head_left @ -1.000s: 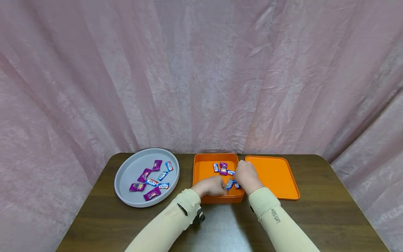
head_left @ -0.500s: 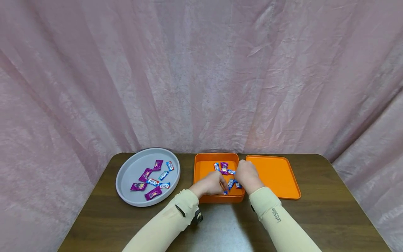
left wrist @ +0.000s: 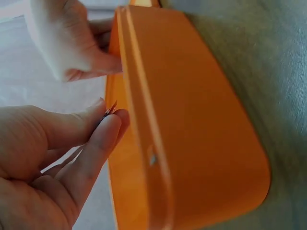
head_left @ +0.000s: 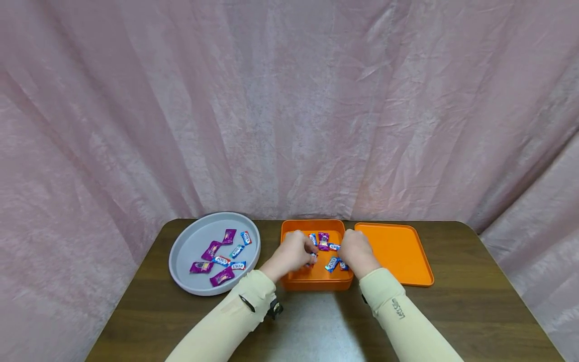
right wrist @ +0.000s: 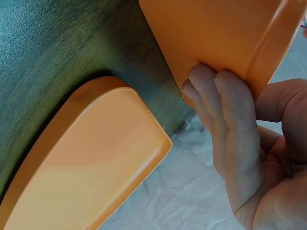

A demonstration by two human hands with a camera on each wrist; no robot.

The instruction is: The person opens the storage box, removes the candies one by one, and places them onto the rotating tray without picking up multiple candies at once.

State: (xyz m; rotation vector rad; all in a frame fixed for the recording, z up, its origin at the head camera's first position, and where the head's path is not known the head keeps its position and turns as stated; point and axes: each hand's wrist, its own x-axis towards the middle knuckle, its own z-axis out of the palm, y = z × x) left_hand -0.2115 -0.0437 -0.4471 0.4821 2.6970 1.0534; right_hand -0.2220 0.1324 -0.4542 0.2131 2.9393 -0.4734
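Note:
My left hand (head_left: 291,254) pinches a small wrapped candy (head_left: 312,259) over the left part of an orange box (head_left: 316,285). In the left wrist view, only a dark, crinkled end of that candy (left wrist: 110,109) shows between thumb and fingertips. My right hand (head_left: 356,252) holds the box's right wall; in the right wrist view its fingers (right wrist: 235,105) press the outside while the thumb goes over the rim. Inside the box lie a purple-wrapped candy (head_left: 323,241) and several blue-and-white ones, such as this candy (head_left: 331,264). Part of the box floor is hidden by my hands.
On the left stands a round grey tray (head_left: 187,246) with several purple candies and blue-and-white candies. An orange lid (head_left: 393,251) lies right of the box, near the right wrist. A pink curtain (head_left: 312,110) hangs behind the wooden table (head_left: 470,301).
My left hand has moved left and up from the box's front inner corner, bringing a candy pinched in its fingertips. The right hand keeps its hold on the box wall.

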